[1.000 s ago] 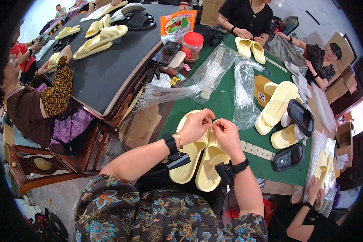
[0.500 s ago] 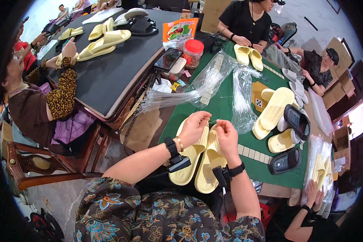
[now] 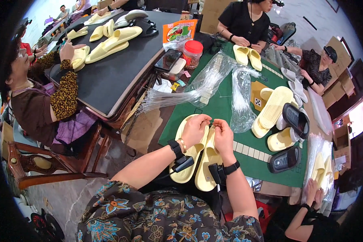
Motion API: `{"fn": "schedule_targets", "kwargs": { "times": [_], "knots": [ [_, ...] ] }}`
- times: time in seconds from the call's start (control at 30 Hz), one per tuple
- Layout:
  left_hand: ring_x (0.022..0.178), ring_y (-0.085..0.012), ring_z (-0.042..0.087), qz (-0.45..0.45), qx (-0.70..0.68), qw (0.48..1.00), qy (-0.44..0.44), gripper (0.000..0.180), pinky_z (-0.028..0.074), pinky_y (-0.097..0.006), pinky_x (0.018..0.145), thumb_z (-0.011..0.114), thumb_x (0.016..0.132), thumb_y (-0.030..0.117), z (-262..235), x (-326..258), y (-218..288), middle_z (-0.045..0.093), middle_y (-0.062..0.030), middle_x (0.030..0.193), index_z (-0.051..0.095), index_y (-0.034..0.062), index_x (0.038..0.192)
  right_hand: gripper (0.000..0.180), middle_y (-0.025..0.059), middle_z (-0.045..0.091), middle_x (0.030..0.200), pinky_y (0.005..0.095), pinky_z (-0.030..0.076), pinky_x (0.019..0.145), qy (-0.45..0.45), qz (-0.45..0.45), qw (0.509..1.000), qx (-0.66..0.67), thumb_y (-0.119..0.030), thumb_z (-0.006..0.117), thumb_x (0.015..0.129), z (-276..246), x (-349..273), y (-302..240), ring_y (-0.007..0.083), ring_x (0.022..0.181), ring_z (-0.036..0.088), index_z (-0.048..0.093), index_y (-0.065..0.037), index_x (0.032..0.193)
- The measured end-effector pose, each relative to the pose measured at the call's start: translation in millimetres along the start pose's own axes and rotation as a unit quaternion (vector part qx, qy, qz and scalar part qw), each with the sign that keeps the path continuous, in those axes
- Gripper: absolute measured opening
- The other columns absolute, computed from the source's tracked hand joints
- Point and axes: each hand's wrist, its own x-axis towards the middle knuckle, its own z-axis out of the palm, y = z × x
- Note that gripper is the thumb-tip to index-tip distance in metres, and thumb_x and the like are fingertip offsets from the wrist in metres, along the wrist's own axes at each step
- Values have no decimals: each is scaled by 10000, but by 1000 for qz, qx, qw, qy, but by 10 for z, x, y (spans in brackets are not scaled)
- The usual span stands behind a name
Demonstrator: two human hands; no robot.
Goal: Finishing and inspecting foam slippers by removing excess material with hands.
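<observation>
A pair of pale yellow slippers, the left slipper (image 3: 184, 171) and the right slipper (image 3: 205, 175), lies side by side in front of me at the green table's (image 3: 171, 135) near edge. Over their straps, my left hand (image 3: 193, 131) and my right hand (image 3: 223, 138) are brought close together, fingertips pinched. Between them runs a thin plastic strand, mostly hidden by the fingers. Farther out on the table lie a fanned bundle of clear plastic strands (image 3: 165, 100) and a second bundle (image 3: 242, 107) in a clear bag.
To the right are stacked yellow slippers (image 3: 275, 109), black slippers (image 3: 285, 159) and a row of tiles (image 3: 250, 152). A red-lidded jar (image 3: 193, 52) and a phone (image 3: 168, 59) stand at the back left. Co-workers sit around; a dark table (image 3: 109, 80) holds more slippers.
My hands have come closer together, the right one turning inward and lower over the strap. At the left table, a co-worker's hands and a yellow slipper have shifted.
</observation>
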Motion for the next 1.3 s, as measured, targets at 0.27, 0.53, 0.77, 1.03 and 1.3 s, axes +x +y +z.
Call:
{"fn": "schedule_targets", "kwargs": {
  "times": [0.27, 0.53, 0.77, 1.03, 1.3],
  "knots": [
    [837, -302, 653, 13, 34, 999, -7, 142, 509, -383, 751, 542, 889, 46, 18, 0, -65, 679, -149, 893, 649, 12, 978, 209, 170, 685, 936, 383, 516, 798, -7, -11, 999, -42, -32, 449, 925, 32, -9, -40, 304, 888, 665, 611, 5, 1052],
    [766, -236, 653, 8, 27, 1000, -13, 148, 509, -334, 699, 540, 895, 42, 58, -17, -49, 675, -150, 855, 648, -4, 985, 211, 159, 691, 897, 350, 522, 765, 15, -32, 997, -64, -31, 457, 917, 34, -19, 38, 266, 842, 683, 626, 9, 1037],
    [782, -260, 658, 32, 28, 999, -10, 168, 505, -348, 695, 515, 895, 28, 46, -24, -79, 679, -152, 865, 648, 0, 994, 200, 172, 680, 912, 398, 510, 765, 1, -33, 996, -83, -52, 459, 919, 6, -19, -46, 326, 863, 659, 628, 5, 1009],
    [819, -293, 663, -4, 22, 1000, -20, 154, 513, -366, 733, 540, 897, 62, -7, -6, -38, 682, -162, 874, 662, 7, 972, 186, 184, 663, 882, 394, 504, 753, -9, -44, 996, -82, -40, 464, 911, 19, -29, -150, 332, 837, 648, 627, 19, 977],
    [834, -307, 649, 23, 41, 999, -2, 153, 509, -382, 746, 553, 867, 66, -42, -41, -43, 676, -149, 878, 664, 25, 965, 196, 168, 659, 904, 380, 498, 800, -40, -51, 996, -64, -11, 456, 897, 36, -43, -176, 316, 874, 642, 632, 10, 979]
  ]
}}
